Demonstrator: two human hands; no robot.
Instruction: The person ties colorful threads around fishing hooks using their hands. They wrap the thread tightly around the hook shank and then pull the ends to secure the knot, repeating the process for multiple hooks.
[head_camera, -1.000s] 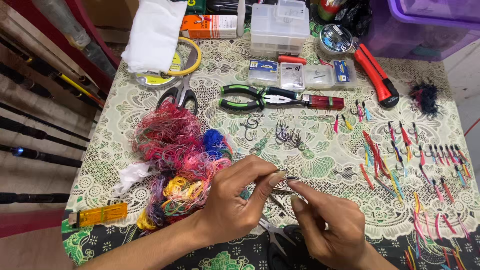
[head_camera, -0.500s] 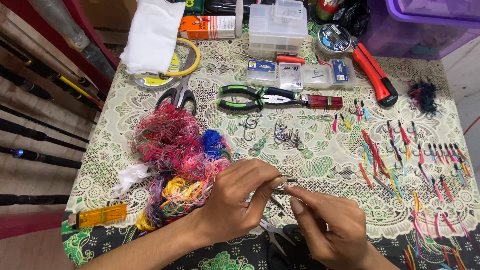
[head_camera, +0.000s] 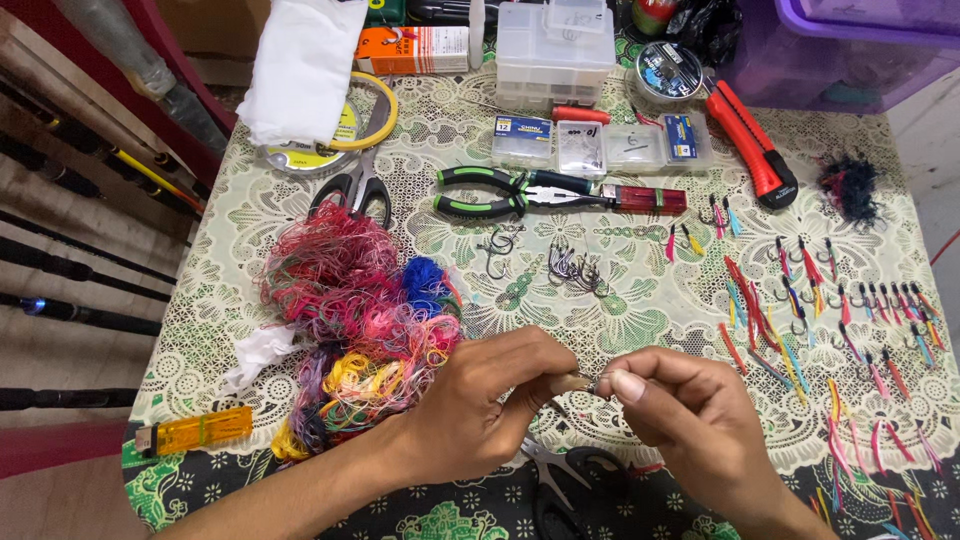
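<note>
Both hands are meeting low over the surface (head_camera: 640, 300), close under the camera, likely so that a very small piece can be seen and steadied. The left hand (head_camera: 490, 415) is pinching something tiny at its fingertips; its grip is narrow and closed on what looks like a hook (head_camera: 583, 382), though the piece is too small to tell for sure. The right hand (head_camera: 690, 415) is pressing thumb and forefinger together right against that same spot, its grip equally tight, so the two are bracing one another.

Scissors (head_camera: 570, 480) are lying just beneath the hands, within easy reach. The thread tangle (head_camera: 355, 310) of pink, yellow and blue is sitting just beside the left hand, where strands can be pulled. Bare hooks (head_camera: 572, 268) are lying in a small cluster ahead of the hands, and finished lures (head_camera: 830, 330) with coloured tails are spreading in rows to the right, kept apart from the raw stock. Pliers (head_camera: 500, 192) and a lighter (head_camera: 195, 430) are resting farther out.
</note>
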